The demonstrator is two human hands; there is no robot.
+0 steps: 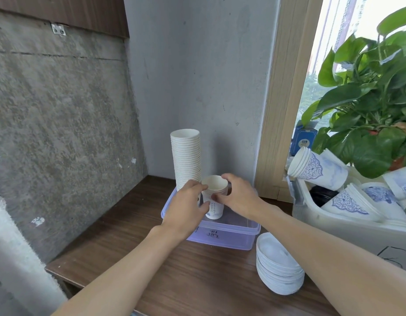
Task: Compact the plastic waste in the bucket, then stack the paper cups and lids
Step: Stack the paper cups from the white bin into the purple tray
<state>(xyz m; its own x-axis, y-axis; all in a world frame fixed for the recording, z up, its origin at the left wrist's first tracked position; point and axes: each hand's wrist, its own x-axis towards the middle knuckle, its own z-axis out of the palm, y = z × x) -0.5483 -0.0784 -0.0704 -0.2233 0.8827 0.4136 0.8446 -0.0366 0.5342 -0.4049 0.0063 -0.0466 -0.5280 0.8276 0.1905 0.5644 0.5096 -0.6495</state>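
Observation:
A short stack of white paper cups (214, 197) stands upright inside a clear purple-tinted plastic box (229, 236) on the wooden shelf. My left hand (186, 208) grips its left side, and my right hand (239, 193) holds its rim and right side. Just behind it, a tall stack of white paper cups (186, 158) rises from the same box. A pile of white lids (278, 267) sits on the shelf to the right of the box.
A white bin (348, 226) at the right holds loose blue-patterned cups (320, 168) and some dark plastic. A leafy green plant (366, 99) and a blue box (303, 137) stand by the window. Concrete walls close in the left and back; the shelf edge runs at front left.

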